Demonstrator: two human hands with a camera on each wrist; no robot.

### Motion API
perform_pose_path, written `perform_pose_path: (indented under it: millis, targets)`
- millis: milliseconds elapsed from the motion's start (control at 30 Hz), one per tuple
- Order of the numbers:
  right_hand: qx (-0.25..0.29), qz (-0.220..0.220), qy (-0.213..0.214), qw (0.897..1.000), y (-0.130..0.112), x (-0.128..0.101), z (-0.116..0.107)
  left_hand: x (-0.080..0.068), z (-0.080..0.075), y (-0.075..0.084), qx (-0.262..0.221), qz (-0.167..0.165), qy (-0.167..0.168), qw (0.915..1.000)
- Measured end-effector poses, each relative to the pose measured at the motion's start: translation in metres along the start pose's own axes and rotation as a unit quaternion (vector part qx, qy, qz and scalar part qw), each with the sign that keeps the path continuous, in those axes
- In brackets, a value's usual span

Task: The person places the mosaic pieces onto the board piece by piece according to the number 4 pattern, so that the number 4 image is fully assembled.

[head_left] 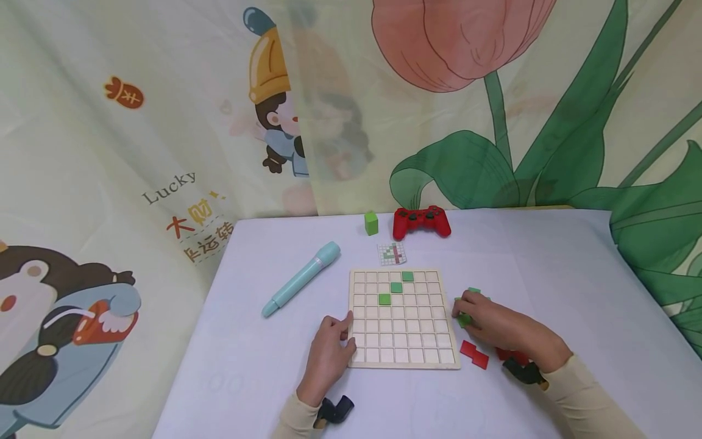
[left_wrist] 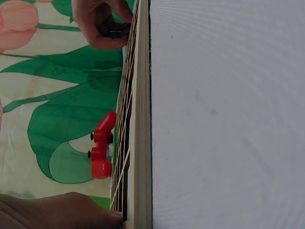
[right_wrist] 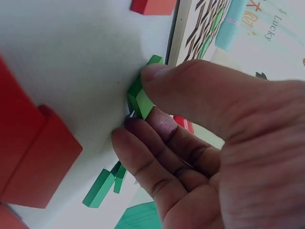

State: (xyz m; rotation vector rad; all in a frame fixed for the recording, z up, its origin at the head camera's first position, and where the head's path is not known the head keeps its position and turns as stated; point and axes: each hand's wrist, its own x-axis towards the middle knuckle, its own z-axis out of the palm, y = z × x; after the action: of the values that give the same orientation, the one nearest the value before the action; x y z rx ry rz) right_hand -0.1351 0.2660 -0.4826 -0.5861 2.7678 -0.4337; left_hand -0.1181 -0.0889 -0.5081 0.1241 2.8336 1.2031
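Observation:
A square wooden grid board (head_left: pixel 404 367) lies on the table, with three green tiles (head_left: pixel 396 287) in a diagonal line in its upper cells. At the board's left edge, my left hand (head_left: pixel 328 353) holds the rim with fingertip and thumb; the left wrist view shows the board edge-on. To the right of the board, my right hand (head_left: pixel 496 320) pinches a green block (right_wrist: pixel 142 98) between thumb and fingers, close above the table. More green blocks (right_wrist: pixel 99 188) lie by these fingers, partly hidden. Red blocks (head_left: pixel 474 355) lie nearer, some under the right wrist.
Behind the board lies a small printed grid card (head_left: pixel 392 253). A green cube (head_left: pixel 371 223) and a red game controller (head_left: pixel 421 222) stand at the table's back edge. To the left lies a light blue capped pen-shaped object (head_left: pixel 301 279). A printed curtain hangs behind.

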Motion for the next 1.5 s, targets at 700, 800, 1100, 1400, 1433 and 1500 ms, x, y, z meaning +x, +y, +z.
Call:
perform_pose_path:
  millis: [700, 800, 1100, 1400, 1433, 1500]
  targets:
    - [0.013, 0.022, -0.014, 1.0, -0.004, 0.005, -0.001, 0.0, 0.0, 0.001, -0.006, -0.009, -0.001, 0.9999]
    - [0.015, 0.02, -0.017, 1.0, -0.006, 0.008, 0.001, 0.0, 0.001, 0.0, -0.007, -0.014, 0.0, 0.9999]
    - [0.034, -0.042, 0.03, 0.998, -0.03, 0.026, -0.009, -0.001, 0.001, 0.0, -0.011, -0.02, -0.005, 0.9997]
    - [0.062, -0.135, 0.053, 0.988, -0.088, 0.068, -0.004, -0.001, -0.001, 0.0, -0.011, -0.017, -0.008, 0.9998]
    - [0.057, -0.135, 0.054, 0.988, -0.094, 0.074, -0.002, -0.001, -0.002, 0.001, -0.011, -0.018, -0.009, 0.9997]
    - [0.046, -0.136, 0.061, 0.988, -0.105, 0.084, 0.004, -0.001, -0.003, 0.001, -0.009, -0.014, -0.01, 0.9998]
